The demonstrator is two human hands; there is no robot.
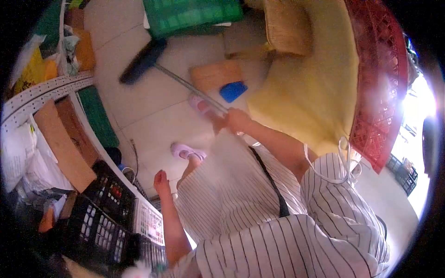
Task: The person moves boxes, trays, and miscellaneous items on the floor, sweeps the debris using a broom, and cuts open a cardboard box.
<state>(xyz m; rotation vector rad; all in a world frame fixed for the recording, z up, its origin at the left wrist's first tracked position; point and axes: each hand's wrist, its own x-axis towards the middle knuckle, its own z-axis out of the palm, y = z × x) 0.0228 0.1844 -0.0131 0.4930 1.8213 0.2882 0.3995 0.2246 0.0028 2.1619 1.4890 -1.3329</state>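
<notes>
My right hand is wrapped round the grey handle of a broom, in front of my body. The broom's dark, wide head rests on the tiled floor at the upper left, just below a green crate. My left hand hangs low beside the shelf, its fingers curled in with nothing visible in them. Close to the handle lie a flat blue piece, whose kind I cannot make out, and a piece of brown cardboard. My feet in pink shoes stand under the handle.
A white shelf unit with bags, cardboard and black crates runs along the left. At the top sits a green crate. Yellow sheeting, a cardboard box and a red crate line the right.
</notes>
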